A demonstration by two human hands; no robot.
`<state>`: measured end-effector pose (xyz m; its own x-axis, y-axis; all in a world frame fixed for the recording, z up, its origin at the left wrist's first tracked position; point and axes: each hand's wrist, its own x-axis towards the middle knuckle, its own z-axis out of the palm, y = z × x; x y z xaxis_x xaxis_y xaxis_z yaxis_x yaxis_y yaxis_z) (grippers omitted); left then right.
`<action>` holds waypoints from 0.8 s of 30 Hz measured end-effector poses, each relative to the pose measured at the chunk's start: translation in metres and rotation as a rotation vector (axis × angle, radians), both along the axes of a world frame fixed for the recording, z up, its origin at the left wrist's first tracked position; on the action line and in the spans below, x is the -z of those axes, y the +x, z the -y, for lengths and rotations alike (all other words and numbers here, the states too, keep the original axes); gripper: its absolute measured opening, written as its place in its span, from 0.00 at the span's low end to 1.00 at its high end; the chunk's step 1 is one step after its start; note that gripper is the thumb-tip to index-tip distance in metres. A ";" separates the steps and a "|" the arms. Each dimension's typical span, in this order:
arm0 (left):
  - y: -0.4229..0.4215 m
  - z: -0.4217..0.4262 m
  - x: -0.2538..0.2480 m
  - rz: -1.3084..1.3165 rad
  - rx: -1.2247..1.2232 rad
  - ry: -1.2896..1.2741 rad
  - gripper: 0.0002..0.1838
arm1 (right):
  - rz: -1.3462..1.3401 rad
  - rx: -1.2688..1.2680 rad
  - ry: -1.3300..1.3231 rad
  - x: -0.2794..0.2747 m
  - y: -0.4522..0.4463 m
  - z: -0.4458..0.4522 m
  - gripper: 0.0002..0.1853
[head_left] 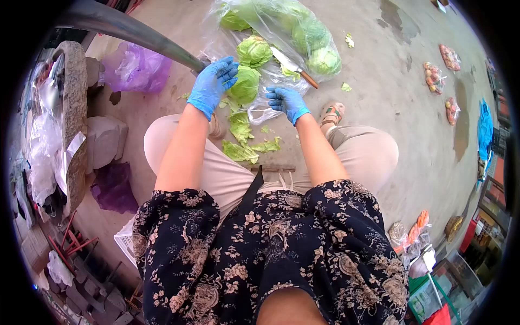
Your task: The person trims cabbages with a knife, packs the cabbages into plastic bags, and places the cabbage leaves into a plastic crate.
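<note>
In the head view my left hand (pixel 213 85), in a blue glove, is beside a green cabbage (pixel 245 86). Its fingers are stretched out with nothing visible in them; whether they touch the cabbage I cannot tell. My right hand (pixel 288 102), gloved the same way, is on the cabbage's other side, fingers extended and apart from it. Behind that head lies a second cabbage (pixel 254 51). A knife (pixel 285 60) with a wooden handle rests on the clear plastic bag (pixel 273 33), which holds several more cabbages. Loose cabbage leaves (pixel 241 128) lie on the floor between my feet.
A grey metal pole (pixel 135 33) slants in from the upper left, near my left hand. Purple bags (pixel 136 67) and a stone slab (pixel 75 119) stand at left. Bagged fruit (pixel 433 77) lies on the concrete at right. Behind my left side is a white crate (pixel 125 241).
</note>
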<state>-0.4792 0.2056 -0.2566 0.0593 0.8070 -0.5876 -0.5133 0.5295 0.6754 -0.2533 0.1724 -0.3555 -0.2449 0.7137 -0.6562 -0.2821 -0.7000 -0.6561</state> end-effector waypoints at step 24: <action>0.016 -0.012 0.282 -0.086 -0.149 -0.395 0.56 | 1.627 -0.176 -0.038 0.131 0.078 -0.106 0.49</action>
